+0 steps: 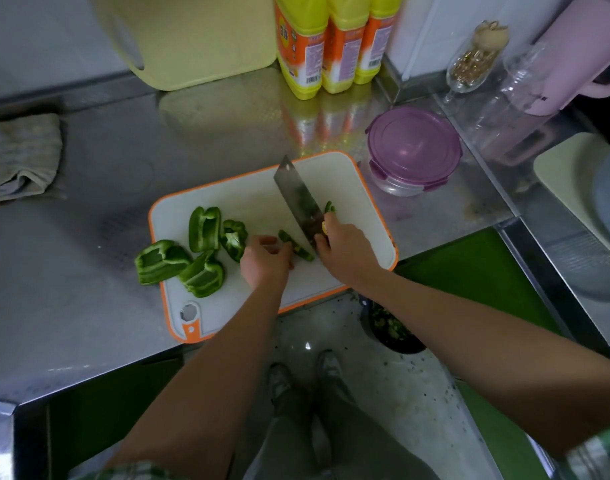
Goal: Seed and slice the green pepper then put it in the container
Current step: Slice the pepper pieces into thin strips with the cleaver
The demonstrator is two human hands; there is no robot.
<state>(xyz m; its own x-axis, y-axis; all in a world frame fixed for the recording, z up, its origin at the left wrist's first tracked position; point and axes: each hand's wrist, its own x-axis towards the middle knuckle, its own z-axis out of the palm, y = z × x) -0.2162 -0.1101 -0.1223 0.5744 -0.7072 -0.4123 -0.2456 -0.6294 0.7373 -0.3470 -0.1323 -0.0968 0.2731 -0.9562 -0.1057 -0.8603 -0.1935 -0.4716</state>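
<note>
Dim, soft focus; steel counter [99,188] glare; wide-angle edge warping.

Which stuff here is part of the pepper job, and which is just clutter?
In use:
left hand holding pepper strip
right hand gripping cleaver
pepper chunks
cutting board
lidded container

Lying about:
cloth
yellow bottles
glass
pale board at the back wall

sleeves: short green-and-white checked cloth, left sleeve [137,472], right sleeve [599,450], near edge | forearms: uncovered | left hand [265,262], right hand [345,255]: bare | legs: loose grey cloth trousers [296,441] | feet: scuffed grey shoes [279,380]
</note>
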